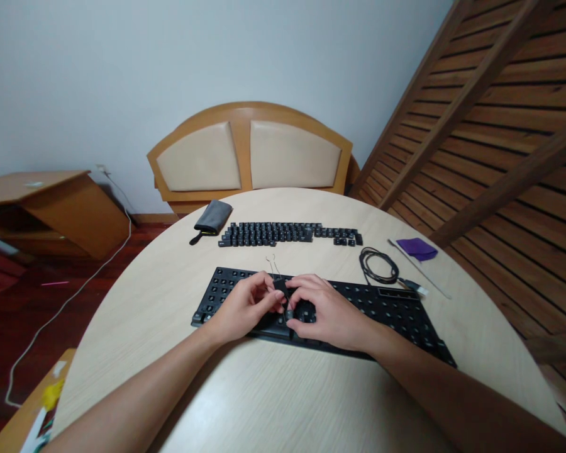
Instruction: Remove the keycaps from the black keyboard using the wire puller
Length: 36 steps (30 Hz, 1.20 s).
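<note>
A black keyboard base (387, 308) with its keycaps off lies across the round wooden table (264, 396). Both hands meet over its middle. My left hand (245, 305) is pinched on a wire keycap puller (277, 277) whose black handle sits between the fingers, its wire loops pointing away from me. My right hand (325, 311) is curled over the keyboard, fingertips closed on a small dark part, probably a keycap, next to the puller. Removed keycaps (287, 234) lie in ordered rows farther back on the table.
A grey pouch (211, 220) lies at the back left of the table, beside the keycaps. A coiled black cable (380, 267) with a USB plug, a purple cloth (417, 248) and a thin rod lie at the right. A chair back (249, 154) stands behind the table.
</note>
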{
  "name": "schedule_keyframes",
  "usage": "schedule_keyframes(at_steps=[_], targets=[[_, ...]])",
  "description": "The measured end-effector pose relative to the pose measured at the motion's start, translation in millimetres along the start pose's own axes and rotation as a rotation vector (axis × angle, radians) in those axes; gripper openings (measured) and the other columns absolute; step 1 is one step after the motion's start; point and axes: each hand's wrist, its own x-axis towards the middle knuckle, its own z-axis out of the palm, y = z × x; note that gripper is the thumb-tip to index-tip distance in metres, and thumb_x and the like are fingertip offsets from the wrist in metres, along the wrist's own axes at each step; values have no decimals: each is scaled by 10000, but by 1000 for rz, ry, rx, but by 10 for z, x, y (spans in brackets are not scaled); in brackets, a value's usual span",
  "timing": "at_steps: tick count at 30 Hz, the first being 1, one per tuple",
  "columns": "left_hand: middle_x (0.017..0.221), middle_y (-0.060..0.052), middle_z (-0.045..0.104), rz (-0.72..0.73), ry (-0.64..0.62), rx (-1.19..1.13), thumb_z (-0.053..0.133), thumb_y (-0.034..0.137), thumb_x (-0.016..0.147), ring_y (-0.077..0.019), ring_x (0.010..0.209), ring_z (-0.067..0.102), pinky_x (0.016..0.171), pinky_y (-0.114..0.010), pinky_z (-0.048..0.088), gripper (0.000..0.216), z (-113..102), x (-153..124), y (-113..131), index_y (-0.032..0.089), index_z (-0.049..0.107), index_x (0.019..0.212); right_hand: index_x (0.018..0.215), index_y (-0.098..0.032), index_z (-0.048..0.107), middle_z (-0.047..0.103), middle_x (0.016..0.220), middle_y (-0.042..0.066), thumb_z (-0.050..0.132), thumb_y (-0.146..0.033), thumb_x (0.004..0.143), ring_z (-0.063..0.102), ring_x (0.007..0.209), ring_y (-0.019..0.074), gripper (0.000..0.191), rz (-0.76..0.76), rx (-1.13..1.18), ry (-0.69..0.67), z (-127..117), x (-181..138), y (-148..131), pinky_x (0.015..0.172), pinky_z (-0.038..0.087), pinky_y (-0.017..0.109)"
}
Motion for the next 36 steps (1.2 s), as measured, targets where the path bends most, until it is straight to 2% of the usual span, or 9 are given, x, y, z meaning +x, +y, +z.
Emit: schedule_keyframes(at_steps=[4,7,14,16,21,30,36], targets=[[713,0,665,10,3,36,626,375,911,-139,675,646,651,-263,503,254,7,0,-1,178,492,822,865,-222,654,681,1104,62,793,-206,703,548,1183,249,214,8,55,11,2,10,26,1011,423,436],[735,-3,673,24,16,36,618,372,916,-144,695,650,668,-270,503,245,10,4,-10,183,492,826,876,-220,676,689,1073,70,798,-224,716,571,1163,255,202,45,68,11,-1,20,22,993,433,434],[746,-16,670,55,103,142,606,395,920,-161,718,638,695,-287,487,245,12,14,-16,182,518,835,1019,-211,576,691,955,22,764,-223,765,673,900,182,316,123,244,21,-18,27,-22,875,496,342],[758,-14,668,74,119,185,594,395,926,-161,722,630,688,-280,475,234,9,13,-21,182,528,856,1027,-214,569,689,965,24,742,-241,798,668,919,182,288,100,253,13,-22,24,-31,866,499,330],[705,25,597,125,120,334,569,345,939,-136,665,549,651,-252,422,192,-3,4,-17,184,527,844,976,-232,658,705,988,17,698,-283,869,631,983,186,126,3,102,-8,-14,17,-25,910,463,344],[721,16,629,136,89,413,534,299,952,-149,688,569,692,-265,425,165,24,-3,25,185,534,833,963,-238,703,731,1002,18,675,-346,896,639,1014,193,130,-32,22,9,21,15,7,933,442,356],[754,9,657,108,106,406,523,309,961,-167,737,609,728,-284,444,158,18,14,4,189,530,859,940,-237,712,722,986,22,636,-336,922,645,972,190,127,29,132,31,-2,30,-1,894,471,330]])
